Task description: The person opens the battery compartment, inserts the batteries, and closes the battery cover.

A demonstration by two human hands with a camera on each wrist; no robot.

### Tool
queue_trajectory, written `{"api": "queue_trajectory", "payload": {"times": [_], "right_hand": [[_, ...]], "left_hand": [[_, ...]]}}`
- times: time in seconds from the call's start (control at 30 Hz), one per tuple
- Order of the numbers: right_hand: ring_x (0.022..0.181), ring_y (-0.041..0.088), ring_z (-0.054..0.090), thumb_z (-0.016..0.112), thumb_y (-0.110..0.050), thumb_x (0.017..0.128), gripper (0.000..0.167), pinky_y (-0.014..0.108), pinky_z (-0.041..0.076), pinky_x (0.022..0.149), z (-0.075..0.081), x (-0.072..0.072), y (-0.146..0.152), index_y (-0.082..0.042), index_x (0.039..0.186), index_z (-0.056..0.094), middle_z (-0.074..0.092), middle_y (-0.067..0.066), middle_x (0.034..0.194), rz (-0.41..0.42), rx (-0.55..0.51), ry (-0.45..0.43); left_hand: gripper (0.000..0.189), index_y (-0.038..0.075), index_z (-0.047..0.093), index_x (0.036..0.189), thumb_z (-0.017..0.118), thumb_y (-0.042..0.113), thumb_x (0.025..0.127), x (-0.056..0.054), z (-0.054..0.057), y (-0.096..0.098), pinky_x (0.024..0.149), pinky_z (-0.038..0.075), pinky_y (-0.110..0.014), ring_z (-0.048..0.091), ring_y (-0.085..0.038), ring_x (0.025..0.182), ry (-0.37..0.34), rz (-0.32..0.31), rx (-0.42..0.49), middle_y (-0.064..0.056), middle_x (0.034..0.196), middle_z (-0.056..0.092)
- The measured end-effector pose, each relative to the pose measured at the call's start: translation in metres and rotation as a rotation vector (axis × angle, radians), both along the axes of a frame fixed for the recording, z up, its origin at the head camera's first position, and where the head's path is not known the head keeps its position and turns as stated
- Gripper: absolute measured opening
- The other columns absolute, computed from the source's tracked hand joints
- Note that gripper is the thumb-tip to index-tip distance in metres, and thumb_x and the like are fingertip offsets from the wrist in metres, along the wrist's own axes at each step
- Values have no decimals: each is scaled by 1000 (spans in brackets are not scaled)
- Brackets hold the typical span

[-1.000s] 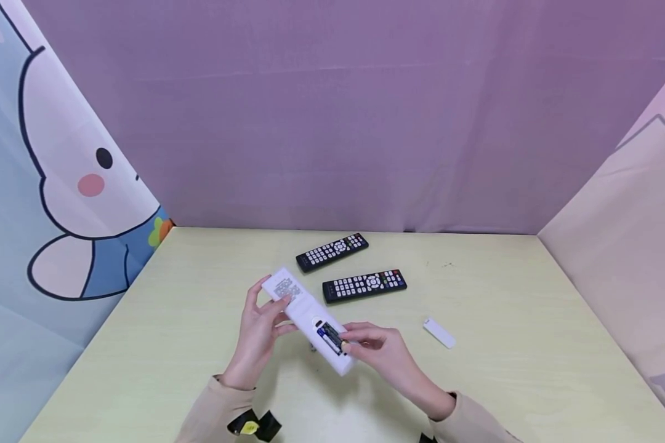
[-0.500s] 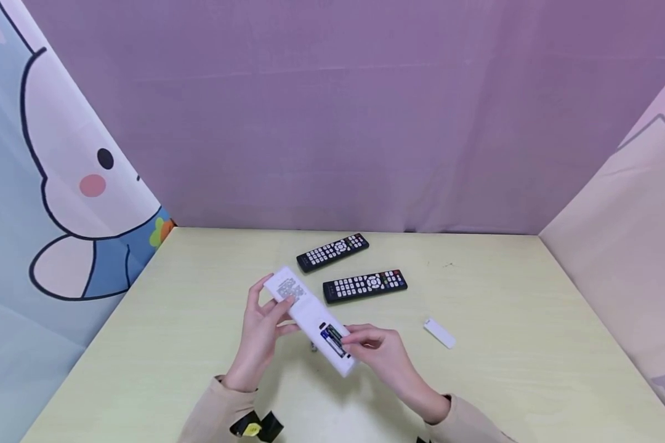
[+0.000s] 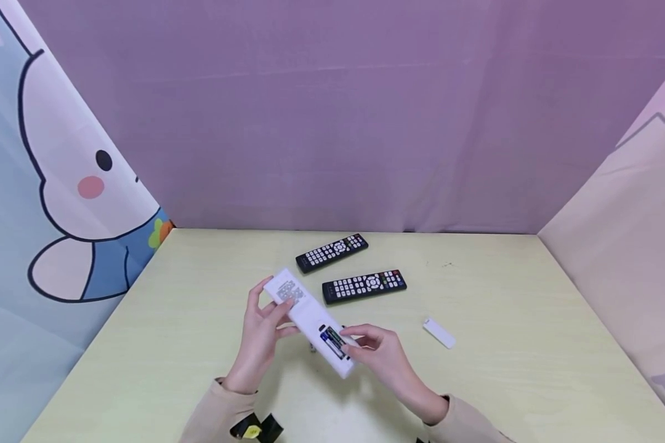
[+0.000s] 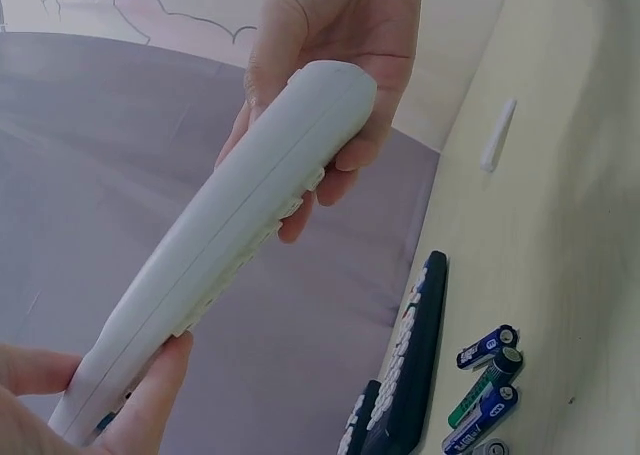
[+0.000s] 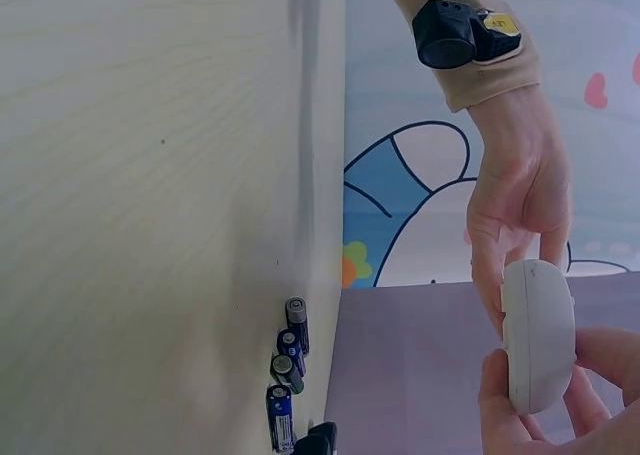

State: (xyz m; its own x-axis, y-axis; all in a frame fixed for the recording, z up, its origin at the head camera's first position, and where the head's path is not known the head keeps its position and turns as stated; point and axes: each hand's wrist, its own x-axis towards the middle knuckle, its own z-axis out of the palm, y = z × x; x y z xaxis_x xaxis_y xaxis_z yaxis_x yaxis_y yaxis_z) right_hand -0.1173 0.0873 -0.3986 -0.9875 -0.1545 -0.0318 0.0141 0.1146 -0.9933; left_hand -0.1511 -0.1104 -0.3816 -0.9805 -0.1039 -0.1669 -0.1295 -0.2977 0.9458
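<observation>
A white remote control (image 3: pixel 310 317) is held aloft with its back up, tilted in the head view. Its battery compartment is uncovered and contains a blue battery (image 3: pixel 330 342) and a dark green battery (image 3: pixel 335 335). My left hand (image 3: pixel 258 338) grips the far end, thumb on the back near the printed label. Around the near end, my right hand (image 3: pixel 381 351) pinches the remote, with its thumb by the compartment and other fingers at the side and below. The white battery cover (image 3: pixel 439 333) lies on the table to the right.
Two black remote controls, a rear one (image 3: pixel 332 253) and a nearer one (image 3: pixel 364 287), lie face up behind my hands. Several loose batteries, including a green one (image 4: pixel 485 387), rest on the table (image 3: pixel 521 344), mostly hidden under the white remote in the head view.
The white remote has shifted very slightly to the right. My right thumb and fingertips have moved a little around the battery compartment; the left hand keeps its hold.
</observation>
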Motion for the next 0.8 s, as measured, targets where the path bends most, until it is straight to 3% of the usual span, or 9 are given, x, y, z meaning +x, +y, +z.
{"api": "queue_trajectory", "payload": {"times": [0.2,0.5,0.8], "right_hand": [[75,17,60,67,-3,74,29,22,52,67,0,-1,2,4,102,61,61,20,99,61,15,11],[84,25,61,65,-5,76,28,23,51,73,-2,-4,11,5,102,60,58,22,108,163,74,126],[84,18,60,63,-14,80,25,22,51,72,-5,-14,32,0,102,62,61,15,103,225,197,141]], "left_hand": [[56,21,26,131,48,-3,86,1,-1,-1,59,54,-31,62,-17,66,5,-5,6,-14,100,60],[56,22,26,131,48,-3,85,2,-1,-2,59,54,-31,62,-18,67,5,-15,9,-16,102,59],[56,21,27,131,48,-3,85,2,-1,-4,58,54,-31,62,-17,66,2,-7,4,-17,104,59]]}}
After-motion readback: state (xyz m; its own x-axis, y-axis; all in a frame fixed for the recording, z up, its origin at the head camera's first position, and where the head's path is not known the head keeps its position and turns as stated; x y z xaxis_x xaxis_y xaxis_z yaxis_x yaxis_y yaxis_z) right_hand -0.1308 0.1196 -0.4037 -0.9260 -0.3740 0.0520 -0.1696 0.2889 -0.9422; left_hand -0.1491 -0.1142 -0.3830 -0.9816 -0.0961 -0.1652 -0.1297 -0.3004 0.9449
